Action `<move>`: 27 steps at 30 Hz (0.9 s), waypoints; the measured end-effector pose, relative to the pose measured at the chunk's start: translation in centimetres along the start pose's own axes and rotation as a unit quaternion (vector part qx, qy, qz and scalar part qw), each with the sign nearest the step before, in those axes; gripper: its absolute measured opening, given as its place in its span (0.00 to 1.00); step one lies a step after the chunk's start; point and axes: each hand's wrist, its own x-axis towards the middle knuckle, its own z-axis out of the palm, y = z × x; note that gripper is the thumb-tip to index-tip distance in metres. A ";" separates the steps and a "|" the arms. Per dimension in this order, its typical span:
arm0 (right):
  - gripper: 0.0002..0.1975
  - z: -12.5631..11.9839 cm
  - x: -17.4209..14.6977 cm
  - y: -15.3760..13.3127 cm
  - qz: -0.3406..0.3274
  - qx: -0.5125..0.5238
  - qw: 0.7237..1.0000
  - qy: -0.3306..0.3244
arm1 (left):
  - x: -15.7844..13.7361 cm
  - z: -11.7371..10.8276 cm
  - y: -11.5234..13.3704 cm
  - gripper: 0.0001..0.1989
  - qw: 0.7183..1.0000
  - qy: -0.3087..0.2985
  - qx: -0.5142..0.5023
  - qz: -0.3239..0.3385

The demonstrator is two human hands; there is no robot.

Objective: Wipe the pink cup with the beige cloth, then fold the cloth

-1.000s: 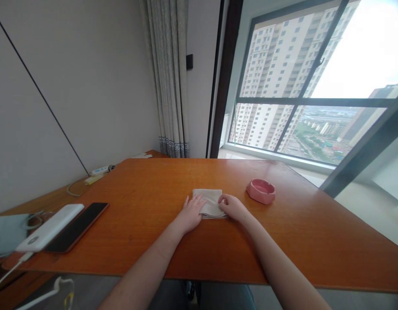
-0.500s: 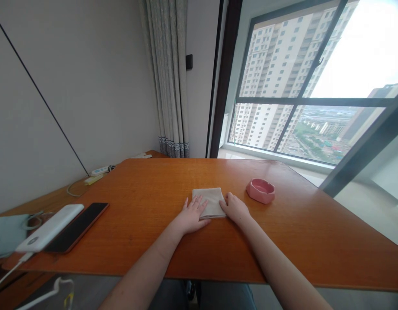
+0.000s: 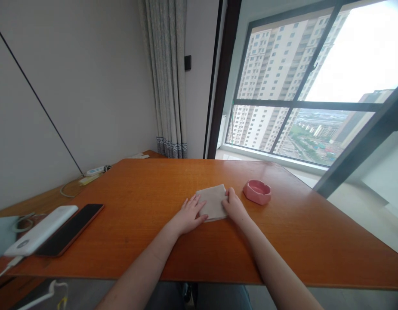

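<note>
Hands [image 3: 187,214] [image 3: 235,208] spread flat on folded cloth [image 3: 213,202], pink ashtray [image 3: 257,191] just right.

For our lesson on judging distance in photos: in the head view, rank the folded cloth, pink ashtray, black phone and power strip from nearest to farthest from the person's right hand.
1. Cloth: touching the right hand, just to its left.
2. Ashtray: to its right, slightly farther back.
3. Phone: far left, near the table's front edge.
4. Power strip: far left, at the back by the wall.
</note>
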 end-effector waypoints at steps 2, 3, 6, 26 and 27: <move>0.09 -1.3 -0.4 1.0 0.009 0.002 0.999 0.047 | 0.0 0.0 -0.1 0.34 1.000 0.009 0.011 -0.021; 0.09 -2.1 -0.7 1.8 0.009 0.003 0.998 0.062 | 0.0 0.1 -0.2 0.33 0.999 0.009 0.020 -0.035; 0.08 -5.2 -1.8 5.2 0.017 -0.021 0.995 0.095 | 0.0 0.5 -0.4 0.33 0.997 0.003 0.043 -0.060; 0.11 -6.6 -4.5 7.0 0.078 -0.287 0.946 0.129 | 0.1 0.5 -0.3 0.32 0.997 0.002 0.034 -0.065; 0.11 -5.6 -4.3 5.4 0.026 -0.252 0.962 0.104 | 0.1 0.6 -0.3 0.32 0.997 0.002 0.033 -0.064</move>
